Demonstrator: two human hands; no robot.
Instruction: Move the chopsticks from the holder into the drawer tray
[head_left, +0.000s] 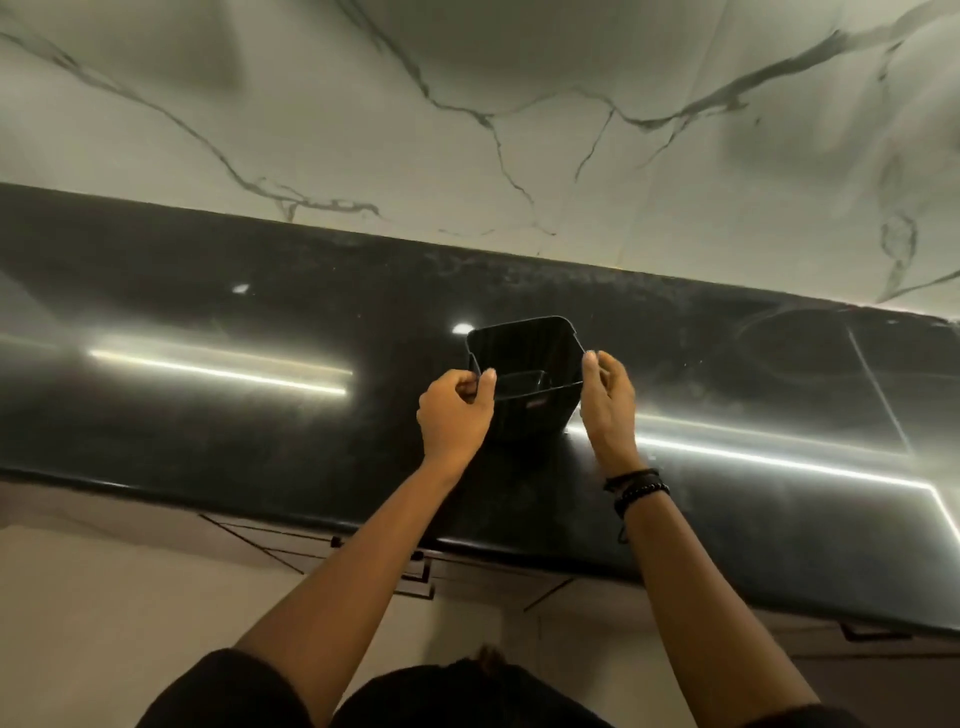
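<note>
Holder (522, 347): one, on countertop (249, 426); left hand (454, 410), right hand (609, 400) pinching rim.

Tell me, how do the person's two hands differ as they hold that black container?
The left hand is curled into a near fist round the left rim of the holder; the right hand stands straighter and only pinches the right rim. The right wrist wears dark bracelets; the left wrist is bare. Both hands hold the same holder by its rim.
</note>
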